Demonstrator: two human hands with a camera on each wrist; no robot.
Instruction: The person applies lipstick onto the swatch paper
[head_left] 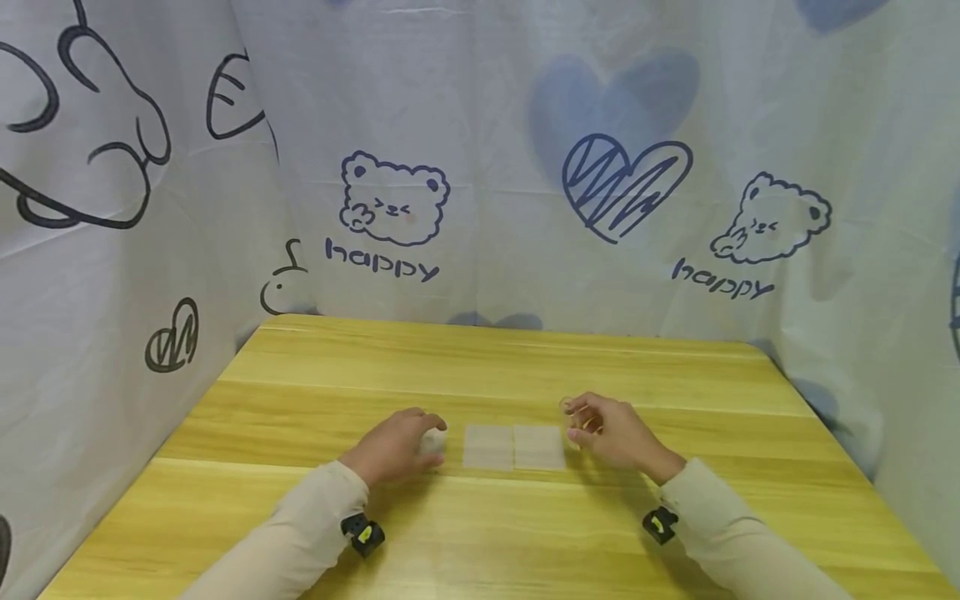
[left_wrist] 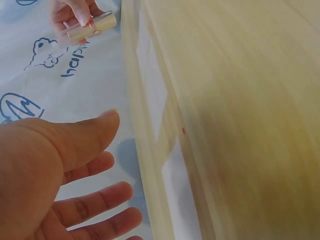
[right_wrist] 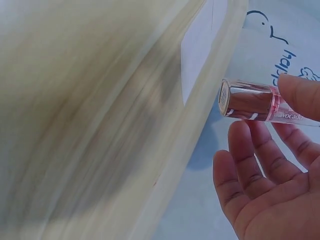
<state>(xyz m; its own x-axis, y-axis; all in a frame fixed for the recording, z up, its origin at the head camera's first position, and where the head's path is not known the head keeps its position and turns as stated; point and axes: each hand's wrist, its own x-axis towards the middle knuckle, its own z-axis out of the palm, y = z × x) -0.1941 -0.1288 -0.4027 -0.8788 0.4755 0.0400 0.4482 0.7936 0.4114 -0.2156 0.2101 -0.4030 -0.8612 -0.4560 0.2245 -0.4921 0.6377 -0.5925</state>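
My right hand (head_left: 617,435) pinches a small clear lip gloss tube (right_wrist: 250,102) between thumb and fingertips, just off the right edge of two pale squares. Pink lettering and a shiny brown-looking end show on the tube in the right wrist view. Side by side on the table lie the left square (head_left: 487,447) and the right square (head_left: 539,447), flat and paper-like. Left of them hovers my left hand (head_left: 393,447); its thumb and fingers are spread apart in the left wrist view, nothing visible between them. A pale patch (head_left: 432,442) shows by its fingertips in the head view.
The wood-grain table (head_left: 480,533) spans the lower view. Behind it and along the sides hangs a white curtain (head_left: 480,100) with blue and black drawings. A black wrist device (head_left: 363,533) sits at the left cuff, another device (head_left: 661,524) at the right cuff.
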